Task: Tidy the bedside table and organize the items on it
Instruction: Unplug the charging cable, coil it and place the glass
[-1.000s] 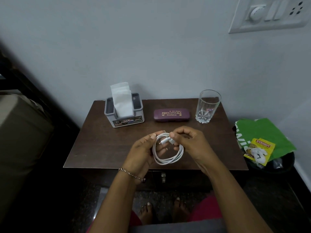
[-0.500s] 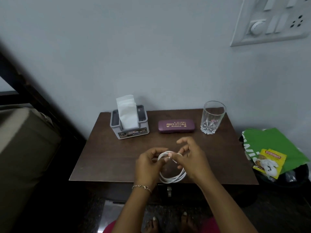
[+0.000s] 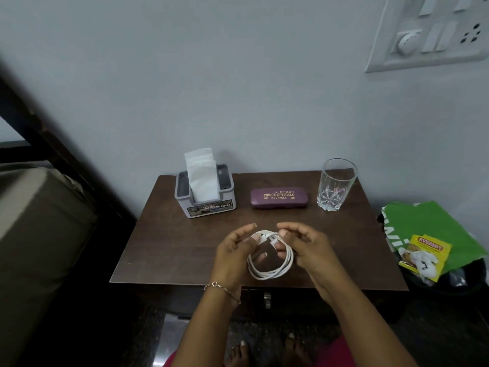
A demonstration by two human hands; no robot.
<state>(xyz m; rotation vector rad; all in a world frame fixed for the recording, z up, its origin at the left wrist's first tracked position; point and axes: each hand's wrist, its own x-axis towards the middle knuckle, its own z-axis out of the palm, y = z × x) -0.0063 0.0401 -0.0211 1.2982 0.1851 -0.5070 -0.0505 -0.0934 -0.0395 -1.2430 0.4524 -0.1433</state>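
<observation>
Nearest us, our left hand (image 3: 232, 250) pinches the top of the coiled white charging cable (image 3: 272, 274) between thumb and fingers. Our right hand (image 3: 307, 247) curls its fingertips round the cable's loose end at the same spot. The coil hangs between the two hands, over the front part of the dark brown wooden counter (image 3: 172, 247); we cannot tell whether its lowest loop touches the wood.

We judge the step in hand to be securing the coil by tucking the end round the loops. The next move calls for keeping the loops pinched so they don't spring apart, then setting the bundle down on the counter.

Farther back, in a row by the wall, stand the grey plastic tissue holder (image 3: 205, 200) with white tissues, the purple oblong spectacle case (image 3: 279, 198) and the clear cut-glass tumbler (image 3: 336, 185), each apart from the next.
</observation>
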